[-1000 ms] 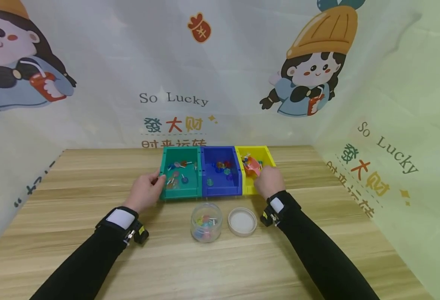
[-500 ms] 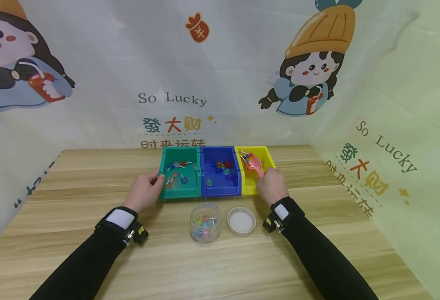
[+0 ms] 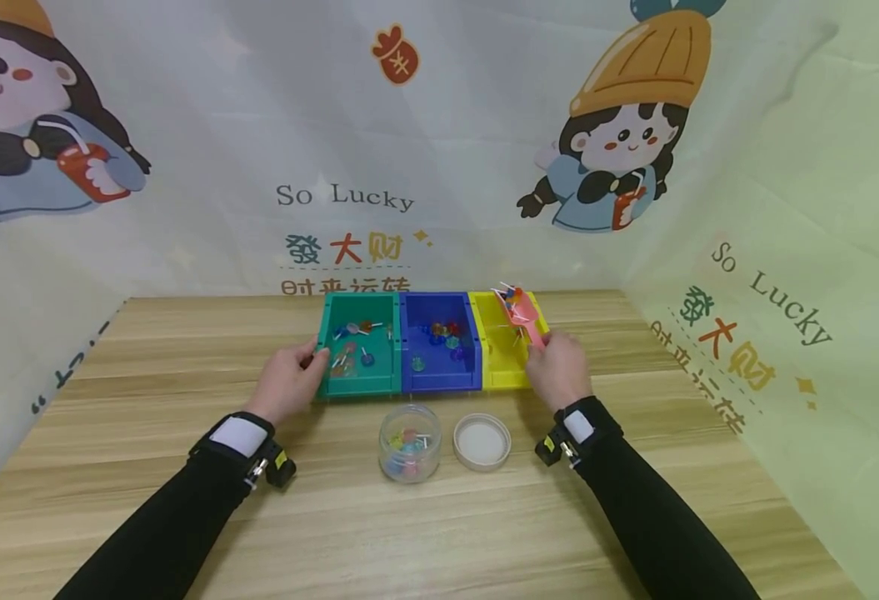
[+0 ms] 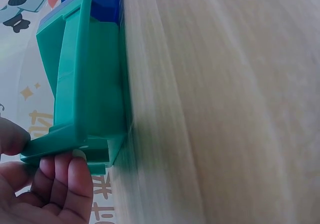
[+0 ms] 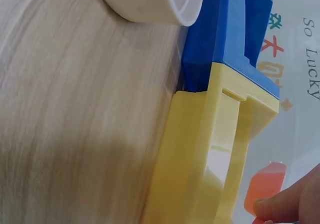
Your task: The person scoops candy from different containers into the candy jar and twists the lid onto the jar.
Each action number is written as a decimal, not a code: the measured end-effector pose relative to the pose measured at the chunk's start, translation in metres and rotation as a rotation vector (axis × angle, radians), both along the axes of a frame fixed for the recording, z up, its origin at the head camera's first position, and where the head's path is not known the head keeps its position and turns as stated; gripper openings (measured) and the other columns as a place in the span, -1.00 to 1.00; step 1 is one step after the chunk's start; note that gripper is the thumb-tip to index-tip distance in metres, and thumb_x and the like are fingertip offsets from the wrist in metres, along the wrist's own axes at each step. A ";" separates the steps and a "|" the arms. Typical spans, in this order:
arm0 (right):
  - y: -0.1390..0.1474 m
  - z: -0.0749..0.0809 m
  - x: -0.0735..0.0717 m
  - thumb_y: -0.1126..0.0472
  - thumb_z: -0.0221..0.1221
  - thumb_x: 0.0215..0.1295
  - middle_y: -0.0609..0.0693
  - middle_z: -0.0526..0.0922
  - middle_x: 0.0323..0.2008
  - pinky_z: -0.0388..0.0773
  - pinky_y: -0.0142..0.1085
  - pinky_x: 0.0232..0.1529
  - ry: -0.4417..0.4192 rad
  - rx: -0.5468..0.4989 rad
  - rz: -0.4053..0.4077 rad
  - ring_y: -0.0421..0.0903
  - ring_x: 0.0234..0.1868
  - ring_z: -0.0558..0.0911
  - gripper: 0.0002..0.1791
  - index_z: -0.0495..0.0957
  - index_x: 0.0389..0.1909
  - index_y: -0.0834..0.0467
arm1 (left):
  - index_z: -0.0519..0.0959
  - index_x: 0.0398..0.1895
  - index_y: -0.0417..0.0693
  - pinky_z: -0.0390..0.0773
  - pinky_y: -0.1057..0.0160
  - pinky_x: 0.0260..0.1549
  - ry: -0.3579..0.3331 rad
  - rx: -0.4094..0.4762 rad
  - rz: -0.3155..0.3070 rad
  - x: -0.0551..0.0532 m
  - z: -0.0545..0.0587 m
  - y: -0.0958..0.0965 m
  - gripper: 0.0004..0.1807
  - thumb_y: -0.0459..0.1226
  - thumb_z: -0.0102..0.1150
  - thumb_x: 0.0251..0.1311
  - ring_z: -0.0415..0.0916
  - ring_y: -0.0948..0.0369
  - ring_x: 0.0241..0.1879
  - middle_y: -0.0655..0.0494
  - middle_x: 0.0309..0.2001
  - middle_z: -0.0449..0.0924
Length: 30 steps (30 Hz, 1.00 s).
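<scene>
My right hand (image 3: 561,371) holds a pink scoop (image 3: 526,314) by its handle over the back of the yellow bin (image 3: 505,367). Several push pins (image 3: 512,297) with coloured heads lie in the scoop. In the right wrist view the thumb presses on the scoop (image 5: 265,186), and most of that hand is cut off. At the far left end, my left hand (image 3: 289,383) grips the side rim of the green bin (image 3: 364,387); the left wrist view shows thumb and fingers around the green bin's edge (image 4: 55,141). A few pins stay in the yellow bin.
Between the green and yellow bins sits a blue bin (image 3: 442,382) with several pins; the green one holds several too. In front stand a clear jar (image 3: 409,458) partly filled with pins and a white lid (image 3: 481,442). A printed cloth (image 3: 469,150) hangs behind the table.
My right hand has lifted the scoop out of the yellow bin's pins and moved it slightly right and up, with pins now in it. The left hand has stayed put.
</scene>
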State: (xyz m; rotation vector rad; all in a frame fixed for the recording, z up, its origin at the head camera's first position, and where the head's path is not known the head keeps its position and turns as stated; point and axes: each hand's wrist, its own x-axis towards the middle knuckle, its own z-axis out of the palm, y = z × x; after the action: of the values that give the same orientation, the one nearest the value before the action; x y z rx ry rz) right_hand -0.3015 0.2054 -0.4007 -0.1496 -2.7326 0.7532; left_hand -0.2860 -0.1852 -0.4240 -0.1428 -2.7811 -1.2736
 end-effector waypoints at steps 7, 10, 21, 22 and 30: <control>0.003 0.001 0.004 0.20 0.21 0.59 0.39 0.67 -0.03 0.68 -0.02 -0.12 0.003 -0.020 0.012 0.22 -0.11 0.64 -0.58 0.60 0.19 0.49 | 0.28 0.67 -0.29 0.52 0.23 -0.35 -0.014 0.008 0.015 0.003 0.000 -0.001 -0.33 -0.04 -0.06 0.75 0.56 0.02 -0.20 -0.28 0.03 0.67; 0.004 0.003 0.005 0.18 0.19 0.61 0.38 0.65 -0.02 0.67 -0.04 -0.13 -0.004 -0.033 0.025 0.21 -0.11 0.63 -0.57 0.58 0.22 0.48 | 0.30 0.66 -0.32 0.54 0.24 -0.25 0.023 0.027 0.046 0.006 0.002 -0.001 -0.30 -0.01 -0.03 0.73 0.57 -0.06 -0.05 -0.29 0.08 0.60; 0.014 0.013 0.009 0.19 0.20 0.59 0.41 0.67 -0.05 0.69 0.07 -0.07 0.043 0.000 0.059 0.27 -0.09 0.66 -0.58 0.61 0.18 0.49 | 0.54 0.51 -0.23 0.55 0.37 -0.07 0.195 0.115 0.075 0.023 0.021 0.005 -0.45 -0.06 0.09 0.69 0.59 -0.04 0.04 -0.22 0.13 0.57; 0.015 0.013 0.010 0.19 0.21 0.59 0.41 0.67 -0.06 0.69 0.07 -0.07 0.046 0.001 0.061 0.28 -0.09 0.66 -0.59 0.62 0.17 0.49 | 0.54 0.51 -0.23 0.57 0.33 -0.03 0.192 0.110 0.064 0.024 0.022 0.005 -0.45 -0.06 0.08 0.69 0.60 -0.05 0.06 -0.22 0.14 0.57; 0.016 0.023 0.018 0.19 0.21 0.60 0.37 0.66 -0.05 0.66 -0.06 -0.17 0.036 0.002 0.076 0.21 -0.14 0.64 -0.60 0.63 0.17 0.47 | 0.54 0.51 -0.18 0.68 -0.07 0.21 0.151 0.097 -0.007 0.035 0.018 0.007 -0.47 -0.05 0.09 0.70 0.63 -0.11 0.19 -0.21 0.24 0.58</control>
State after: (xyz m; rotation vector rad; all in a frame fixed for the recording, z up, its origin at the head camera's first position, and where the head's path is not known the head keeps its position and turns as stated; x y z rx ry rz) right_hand -0.2838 0.2211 -0.3781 -0.0311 -2.7179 0.7666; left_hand -0.2506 -0.1782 -0.4057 -0.2317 -2.5901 -1.3365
